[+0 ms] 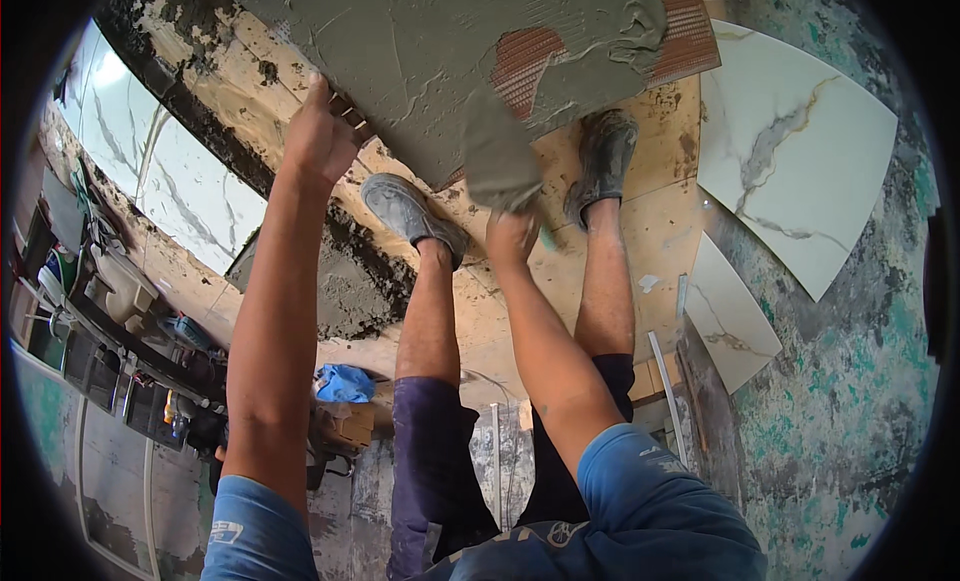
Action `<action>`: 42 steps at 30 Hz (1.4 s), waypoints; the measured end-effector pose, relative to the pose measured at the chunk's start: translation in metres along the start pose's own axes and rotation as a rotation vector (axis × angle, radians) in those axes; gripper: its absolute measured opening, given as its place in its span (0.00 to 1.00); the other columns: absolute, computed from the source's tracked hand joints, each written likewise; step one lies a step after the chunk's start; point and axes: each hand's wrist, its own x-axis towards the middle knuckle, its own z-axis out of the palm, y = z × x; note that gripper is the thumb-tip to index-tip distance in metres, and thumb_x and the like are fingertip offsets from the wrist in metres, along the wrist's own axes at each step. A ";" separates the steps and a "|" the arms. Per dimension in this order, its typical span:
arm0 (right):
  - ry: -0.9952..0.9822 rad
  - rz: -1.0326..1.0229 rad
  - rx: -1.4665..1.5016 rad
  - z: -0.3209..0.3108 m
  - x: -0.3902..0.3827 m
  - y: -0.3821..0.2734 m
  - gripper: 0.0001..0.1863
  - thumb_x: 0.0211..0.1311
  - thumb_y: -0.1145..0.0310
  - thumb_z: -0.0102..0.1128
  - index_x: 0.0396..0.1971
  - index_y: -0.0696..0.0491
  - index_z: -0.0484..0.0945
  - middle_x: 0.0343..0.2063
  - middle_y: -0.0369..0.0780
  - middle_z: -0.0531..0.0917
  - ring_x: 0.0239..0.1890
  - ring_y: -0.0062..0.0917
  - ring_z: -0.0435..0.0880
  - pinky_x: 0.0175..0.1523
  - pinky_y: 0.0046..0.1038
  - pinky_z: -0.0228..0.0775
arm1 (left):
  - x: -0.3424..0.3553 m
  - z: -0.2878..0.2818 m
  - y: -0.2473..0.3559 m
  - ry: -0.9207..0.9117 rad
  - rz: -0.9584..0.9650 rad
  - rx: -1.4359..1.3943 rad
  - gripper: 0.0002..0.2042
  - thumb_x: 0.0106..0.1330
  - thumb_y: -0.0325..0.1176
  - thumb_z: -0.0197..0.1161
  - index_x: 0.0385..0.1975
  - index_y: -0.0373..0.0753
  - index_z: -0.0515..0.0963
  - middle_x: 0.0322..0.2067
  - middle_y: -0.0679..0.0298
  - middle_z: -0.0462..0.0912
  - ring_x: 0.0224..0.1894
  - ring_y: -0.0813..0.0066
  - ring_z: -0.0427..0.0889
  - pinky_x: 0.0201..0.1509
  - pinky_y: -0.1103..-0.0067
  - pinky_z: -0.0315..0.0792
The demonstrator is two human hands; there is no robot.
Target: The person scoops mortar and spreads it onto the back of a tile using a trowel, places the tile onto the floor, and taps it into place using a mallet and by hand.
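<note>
A large tile (690, 26) is held back side up, its reddish ribbed back mostly coated in wet grey mortar (400, 61). Bare ribs show at its right end and in a patch near the middle. My left hand (325, 141) grips the tile's near left edge, thumb on the rim and fingers curled underneath. In my right hand (512, 233) is a trowel (500, 156), its blade smeared with mortar and lying over the tile's near edge. The trowel's handle is mostly hidden in my fist. Both my shoes are close under the tile's near edge.
White marble-patterned tiles (790, 141) lean at the right by a stained wall (840, 411); a smaller cut piece (730, 326) is below. At left, laid marble tiles (160, 151) border rough mortar (360, 281). Tools and bags clutter the lower left, near a blue plastic bag (344, 383).
</note>
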 end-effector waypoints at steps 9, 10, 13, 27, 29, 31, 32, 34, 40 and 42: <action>-0.185 -0.116 -0.032 -0.098 -0.127 -0.011 0.13 0.55 0.67 0.56 0.38 0.60 0.74 0.37 0.51 0.74 0.40 0.48 0.75 0.45 0.47 0.68 | -0.008 -0.002 0.008 -0.044 0.001 -0.056 0.25 0.77 0.50 0.32 0.60 0.37 0.63 0.54 0.53 0.69 0.55 0.59 0.71 0.59 0.59 0.66; -0.217 -0.083 0.001 -0.111 -0.122 -0.018 0.15 0.54 0.66 0.57 0.38 0.60 0.74 0.38 0.52 0.74 0.41 0.49 0.75 0.45 0.48 0.68 | -0.007 -0.003 0.008 -0.058 -0.011 -0.061 0.25 0.77 0.50 0.32 0.60 0.37 0.62 0.55 0.53 0.69 0.55 0.59 0.71 0.59 0.59 0.66; -0.343 -0.096 0.155 -0.147 -0.089 -0.036 0.19 0.56 0.57 0.60 0.35 0.61 0.74 0.33 0.55 0.78 0.38 0.53 0.77 0.45 0.48 0.69 | -0.008 -0.005 0.009 -0.061 -0.016 -0.070 0.26 0.77 0.50 0.31 0.61 0.37 0.62 0.55 0.52 0.69 0.55 0.58 0.70 0.59 0.59 0.66; -0.815 0.117 0.272 -0.245 0.138 -0.044 0.27 0.64 0.47 0.57 0.27 0.61 0.75 0.18 0.40 0.78 0.17 0.19 0.77 0.24 0.25 0.71 | -0.009 0.006 0.008 0.007 -0.036 -0.035 0.27 0.76 0.52 0.32 0.60 0.35 0.62 0.53 0.52 0.70 0.54 0.58 0.71 0.58 0.60 0.67; -0.764 0.150 0.336 -0.261 0.156 -0.039 0.27 0.64 0.47 0.56 0.27 0.61 0.74 0.18 0.38 0.77 0.17 0.19 0.77 0.24 0.24 0.71 | -0.008 0.006 0.008 0.000 -0.025 -0.024 0.28 0.76 0.53 0.33 0.60 0.35 0.62 0.54 0.52 0.70 0.54 0.58 0.72 0.58 0.60 0.67; -0.666 0.203 0.375 -0.276 0.175 -0.029 0.27 0.65 0.46 0.55 0.26 0.60 0.74 0.17 0.36 0.75 0.16 0.19 0.75 0.22 0.22 0.70 | -0.009 0.007 0.009 0.003 -0.040 -0.020 0.28 0.75 0.54 0.35 0.61 0.37 0.62 0.55 0.52 0.69 0.55 0.58 0.71 0.58 0.59 0.67; -0.660 0.206 0.378 -0.284 0.184 -0.023 0.27 0.65 0.46 0.55 0.26 0.60 0.74 0.17 0.36 0.75 0.16 0.19 0.75 0.22 0.22 0.70 | -0.009 0.008 0.008 -0.003 -0.040 -0.015 0.28 0.75 0.54 0.35 0.61 0.37 0.62 0.55 0.52 0.69 0.55 0.58 0.71 0.58 0.59 0.67; -0.564 0.278 0.394 -0.297 0.201 -0.006 0.26 0.65 0.47 0.55 0.27 0.59 0.74 0.17 0.36 0.75 0.16 0.19 0.74 0.22 0.23 0.69 | -0.010 0.009 0.008 0.064 -0.029 -0.023 0.27 0.75 0.54 0.34 0.58 0.36 0.65 0.49 0.53 0.73 0.51 0.57 0.73 0.55 0.58 0.68; -0.570 0.459 0.523 -0.338 0.239 0.042 0.23 0.66 0.48 0.54 0.27 0.56 0.73 0.16 0.34 0.72 0.15 0.18 0.70 0.21 0.23 0.66 | -0.009 0.012 0.006 0.101 -0.023 0.018 0.26 0.76 0.53 0.33 0.59 0.39 0.64 0.50 0.55 0.71 0.53 0.57 0.72 0.57 0.55 0.66; -0.564 0.442 0.533 -0.354 0.240 0.046 0.23 0.66 0.48 0.53 0.27 0.56 0.73 0.16 0.34 0.72 0.15 0.18 0.69 0.21 0.22 0.66 | -0.009 0.012 0.007 0.106 -0.024 0.012 0.26 0.76 0.53 0.33 0.59 0.39 0.64 0.50 0.55 0.71 0.53 0.57 0.72 0.57 0.54 0.66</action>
